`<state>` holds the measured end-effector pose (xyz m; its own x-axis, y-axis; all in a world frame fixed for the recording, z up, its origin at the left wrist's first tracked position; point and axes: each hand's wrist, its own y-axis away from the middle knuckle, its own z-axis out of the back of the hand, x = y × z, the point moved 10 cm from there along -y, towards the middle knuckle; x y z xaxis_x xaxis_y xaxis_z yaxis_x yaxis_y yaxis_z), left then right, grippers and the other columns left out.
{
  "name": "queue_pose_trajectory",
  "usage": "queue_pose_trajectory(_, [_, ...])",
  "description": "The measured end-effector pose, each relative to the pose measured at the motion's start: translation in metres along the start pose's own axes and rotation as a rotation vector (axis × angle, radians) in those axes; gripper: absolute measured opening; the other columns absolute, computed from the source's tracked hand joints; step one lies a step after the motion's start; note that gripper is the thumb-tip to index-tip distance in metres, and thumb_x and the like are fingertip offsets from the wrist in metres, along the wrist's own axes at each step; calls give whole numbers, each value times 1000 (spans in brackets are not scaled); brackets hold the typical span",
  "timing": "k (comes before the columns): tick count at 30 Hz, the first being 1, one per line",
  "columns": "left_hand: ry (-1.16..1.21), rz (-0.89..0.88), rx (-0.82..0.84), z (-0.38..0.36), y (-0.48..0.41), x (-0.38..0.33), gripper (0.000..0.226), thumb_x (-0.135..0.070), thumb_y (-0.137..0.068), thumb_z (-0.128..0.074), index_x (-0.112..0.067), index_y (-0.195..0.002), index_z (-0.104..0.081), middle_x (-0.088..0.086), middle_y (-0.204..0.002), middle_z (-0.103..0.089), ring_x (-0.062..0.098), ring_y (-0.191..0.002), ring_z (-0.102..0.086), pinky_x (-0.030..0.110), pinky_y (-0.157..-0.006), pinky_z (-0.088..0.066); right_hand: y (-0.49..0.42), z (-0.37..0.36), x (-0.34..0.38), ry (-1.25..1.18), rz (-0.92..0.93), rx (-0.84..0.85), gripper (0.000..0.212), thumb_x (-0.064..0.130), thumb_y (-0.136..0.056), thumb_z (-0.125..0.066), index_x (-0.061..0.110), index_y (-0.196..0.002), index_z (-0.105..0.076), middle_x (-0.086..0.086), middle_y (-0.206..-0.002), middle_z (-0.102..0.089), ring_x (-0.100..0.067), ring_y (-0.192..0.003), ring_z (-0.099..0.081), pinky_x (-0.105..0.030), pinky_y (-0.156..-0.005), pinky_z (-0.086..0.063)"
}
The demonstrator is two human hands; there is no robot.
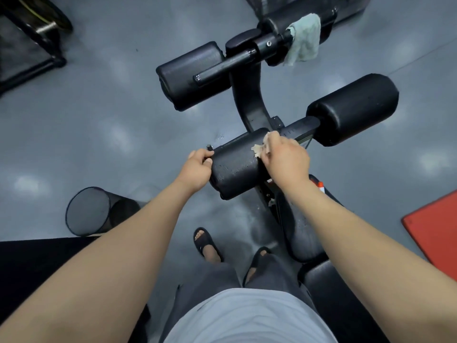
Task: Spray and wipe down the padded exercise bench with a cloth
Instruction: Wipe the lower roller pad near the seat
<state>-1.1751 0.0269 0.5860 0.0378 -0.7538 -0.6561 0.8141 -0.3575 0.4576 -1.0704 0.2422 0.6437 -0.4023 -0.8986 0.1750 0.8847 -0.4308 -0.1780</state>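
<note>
Two hands were seen at work on the bench (301,233), which was stood on the grey floor (111,107) directly ahead of and below the person, its foot end pointed away. The left hand (197,167) was wrapped round the outer end of the near-left roller pad (235,169), fingers curled over its edge. The right hand (286,162) was closed on a small beige wad (257,149) that was pressed against the pad's inner end; whether it was cloth or paper could not be told. Droplets were visible on the pad's black cover, so a slick surface was to be expected, with soft foam beneath that would give under pressure. The roller was judged likely to turn on its bar, so it was best held by the end, as was being done, while the wad was dragged across. The wad itself was judged light and limp, best kept bunched in the fingers. Four roller pads were counted in all, with no hand on the near-right roller (353,107), the far-left roller (190,75) or the far-right roller (277,23). Two wiping pieces were counted, the wad in hand and one pale green cloth (303,43) draped over the far bar. One mesh bin (87,211) was counted to the left and one red mat (432,226) to the right, and two sandals (206,243) were worn.
</note>
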Motion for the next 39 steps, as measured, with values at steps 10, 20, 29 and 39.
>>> queue_pose_trajectory(10, [-82, -41, -4, 2, 8, -12, 22, -7, -92, -45, -24, -104, -52, -2, -113, -40, 30, -116, -49, 42, -105, -40, 38, -12, 81, -90, 249, -6, 28, 33, -94, -57, 6, -101, -63, -10, -69, -60, -34, -57, -61, -35, -45, -41])
queue_pose_trajectory(20, [-56, -135, -44, -1, 25, -8, 23, -7, -93, -58, -14, -115, -59, -4, -113, -37, 24, -119, -40, 27, -96, -32, 20, -9, 11, -215, -77, 13, 24, 8, -97, -52, -1, -119, -53, -23, -106, -59, -43, -87, -63, -38, -64, -42])
queue_pose_trajectory(29, [-159, -222, -15, 4, 32, -13, 32, -13, -94, -60, -22, -124, -54, -9, -113, -36, 17, -114, -40, 28, -97, -34, 38, -12, 101, -35, 226, -3, 18, 10, -80, -71, 11, -84, -54, -7, -72, -58, -29, -50, -58, -28, -41, -29])
queue_pose_trajectory(39, [-220, -181, 110, 9, 16, -8, 61, -27, -90, -76, -21, -144, -49, 3, -149, -30, 23, -140, -30, 19, -106, -23, 6, -12, 27, 40, -111, 82, 13, 5, -90, -49, 3, -103, -51, -17, -94, -65, -37, -79, -68, -35, -56, -40])
